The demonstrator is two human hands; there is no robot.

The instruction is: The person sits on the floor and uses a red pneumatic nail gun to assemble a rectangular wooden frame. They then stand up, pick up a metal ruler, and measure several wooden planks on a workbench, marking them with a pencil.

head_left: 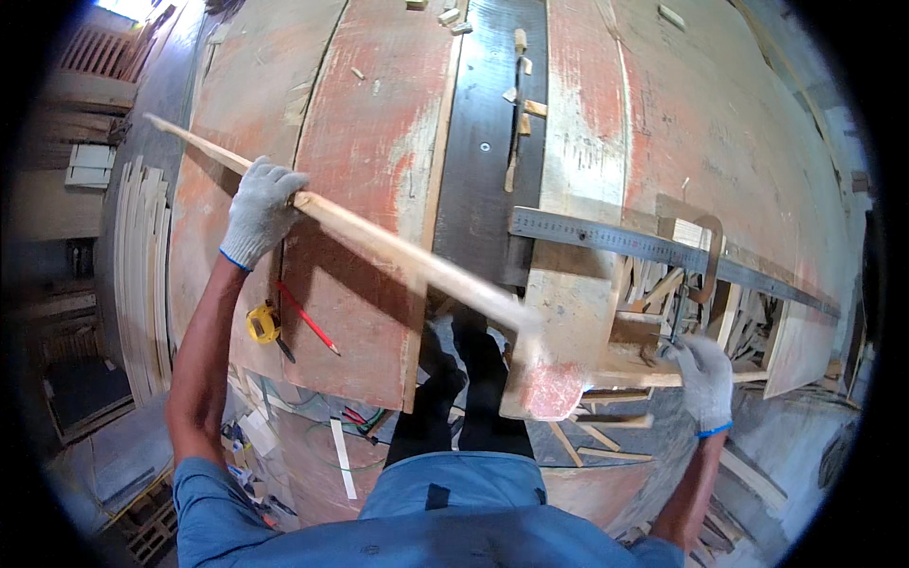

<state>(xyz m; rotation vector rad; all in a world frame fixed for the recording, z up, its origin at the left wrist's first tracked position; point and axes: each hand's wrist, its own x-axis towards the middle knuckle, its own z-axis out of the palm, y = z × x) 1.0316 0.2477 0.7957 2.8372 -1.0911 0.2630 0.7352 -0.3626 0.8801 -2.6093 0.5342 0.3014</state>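
My left hand [262,208], in a white knit glove, is closed round a long thin wooden strip [407,251]. The strip slants over the bench from far left down to the middle, its near end blurred. At the right, my gloved right hand [705,379] has its fingers at the lower end of the upright screw of a rusty C-clamp [712,260], seemingly gripping its handle. The clamp's curved frame reaches over a metal ruler [606,235] and a small wood block [682,230] at the bench's right part.
Wood offcuts lie along a slot in the dark metal plate [483,142]. A yellow tape measure [263,323] and a red pencil [311,320] rest on the bench's near left. Stacked strips [142,275] stand at the left. Scrap wood fills the opening under the ruler.
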